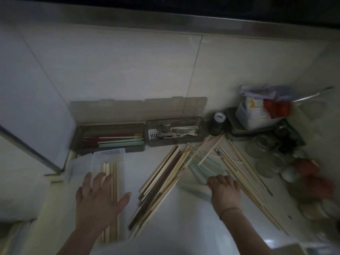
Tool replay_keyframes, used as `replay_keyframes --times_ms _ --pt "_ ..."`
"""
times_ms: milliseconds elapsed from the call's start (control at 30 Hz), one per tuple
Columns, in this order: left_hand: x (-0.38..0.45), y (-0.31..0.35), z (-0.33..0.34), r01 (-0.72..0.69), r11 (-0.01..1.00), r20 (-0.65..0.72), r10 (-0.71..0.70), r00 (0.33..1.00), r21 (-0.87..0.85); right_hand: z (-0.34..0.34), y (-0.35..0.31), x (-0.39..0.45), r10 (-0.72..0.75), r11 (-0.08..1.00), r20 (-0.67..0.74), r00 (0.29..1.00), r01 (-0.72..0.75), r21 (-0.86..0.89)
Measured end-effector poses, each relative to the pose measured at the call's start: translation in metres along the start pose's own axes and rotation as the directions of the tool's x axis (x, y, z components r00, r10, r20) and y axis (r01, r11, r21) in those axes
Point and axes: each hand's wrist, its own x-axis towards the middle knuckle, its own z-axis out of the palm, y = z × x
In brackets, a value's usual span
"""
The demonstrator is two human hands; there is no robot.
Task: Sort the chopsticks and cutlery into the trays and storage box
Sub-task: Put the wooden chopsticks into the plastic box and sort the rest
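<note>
L hand (100,195) flat, fingers spread; R hand (225,190) knuckles up, fingers curled under.

pale wooden chopsticks (160,183), mint-green chopsticks (206,165), dark red chopsticks (110,138), smoky-grey trays (110,138)

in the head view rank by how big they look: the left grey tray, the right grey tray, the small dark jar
1. left grey tray, slightly the longest
2. right grey tray, nearly alike, so this order is unsure
3. dark jar, clearly smallest

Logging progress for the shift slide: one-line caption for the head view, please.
Left hand rests flat on pale chopsticks in the clear box; right hand reaches into the loose chopstick pile.
</note>
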Motion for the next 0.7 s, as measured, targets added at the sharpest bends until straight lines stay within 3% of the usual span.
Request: replay_keyframes --times_ms 100,167,233,333,500,567,700 --pt "0.001 0.000 0.000 0.004 1.000 0.020 -0.004 1.000 0.009 -0.050 0.009 0.015 -0.009 0.996 0.095 0.995 0.017 -0.083" --pt "0.001 0.000 -0.001 0.001 1.000 0.035 -0.002 0.999 0.017 -0.085 0.016 0.024 0.016 0.999 -0.022 1.000 -0.017 -0.040" --pt "0.002 -0.001 -0.002 0.003 1.000 0.043 -0.003 0.999 0.020 -0.101 0.016 0.039 0.044 0.988 -0.165 0.985 -0.018 0.153" --pt "0.002 -0.001 -0.004 -0.001 1.000 0.038 0.001 0.999 0.007 -0.099 -0.016 0.075 -0.005 0.869 -0.236 0.972 0.120 0.480" --pt "0.003 -0.001 -0.002 -0.014 1.000 0.035 0.015 0.999 -0.022 -0.076 -0.136 0.122 -0.135 0.785 -0.322 0.937 0.299 0.542" --pt "0.004 0.000 -0.004 -0.006 1.000 0.044 0.007 0.999 -0.023 -0.066 -0.178 0.137 -0.151 0.755 -0.305 0.940 0.308 0.578" --pt "0.006 0.001 -0.005 -0.008 0.998 0.034 0.010 0.999 -0.057 -0.042 -0.230 0.155 -0.137 0.804 -0.138 0.981 0.192 0.563"
